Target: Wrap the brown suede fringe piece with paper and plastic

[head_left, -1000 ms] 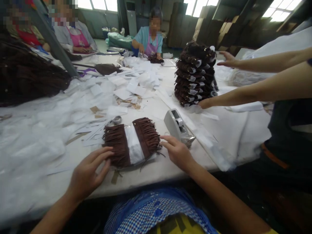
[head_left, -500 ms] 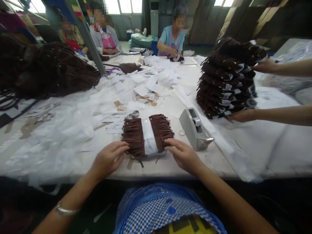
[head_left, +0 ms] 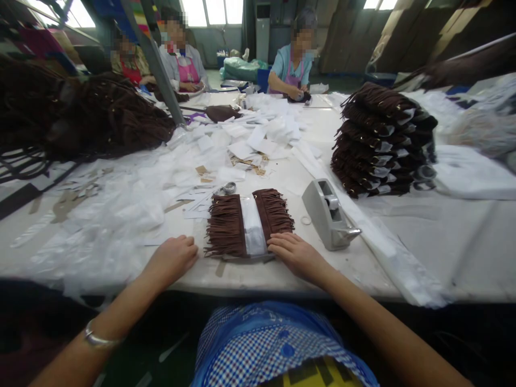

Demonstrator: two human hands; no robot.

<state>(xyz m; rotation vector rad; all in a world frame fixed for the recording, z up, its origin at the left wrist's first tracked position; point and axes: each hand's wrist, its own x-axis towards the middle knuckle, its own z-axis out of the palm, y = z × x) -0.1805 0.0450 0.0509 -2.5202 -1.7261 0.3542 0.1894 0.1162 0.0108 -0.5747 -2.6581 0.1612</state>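
A brown fringed piece (head_left: pixel 226 226), perhaps a folded bag, lies flat in front of me. A white band of paper or plastic runs across its middle, and fringe spreads out on both sides. My right hand (head_left: pixel 298 255) rests on its near right part, fingers stretched and lying flat. To the left of the piece, apart from it, my left hand (head_left: pixel 173 258) is on the table with its fingers curled in; nothing shows in them. A grey tape dispenser (head_left: pixel 328 215) stands to the right of the piece.
A tall stack of brown fringed pieces (head_left: pixel 381 142) stands at right. White scraps (head_left: pixel 242 131) and clear plastic bags (head_left: pixel 116 220) cover the left and middle. Brown goods (head_left: pixel 88 115) heap at far left, near a metal post (head_left: pixel 157 70). Several co-workers sit opposite.
My left hand has let go of the fringed piece and moved left. My right hand now lies flatter on it. Another person's hands have left the stack, which now stands on the table.
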